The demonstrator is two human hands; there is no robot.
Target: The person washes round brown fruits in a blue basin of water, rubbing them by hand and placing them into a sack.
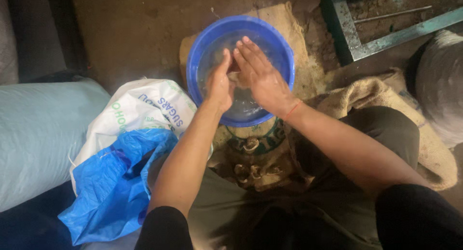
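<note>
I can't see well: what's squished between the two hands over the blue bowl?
Head view: a small pale brownish lump sits between the left hand and right hand, above the water-filled blue basin.

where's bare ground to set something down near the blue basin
Bare dirt floor lies up-left of the blue basin, above the white sack. It is crowded below it: left hand and right hand over the basin, burlap on the right.

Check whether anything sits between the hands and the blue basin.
Nothing visible does. The left hand and right hand are already over the blue basin, inside its rim, pressed around a small pale lump above the water. Whether they touch the water is unclear.
</note>
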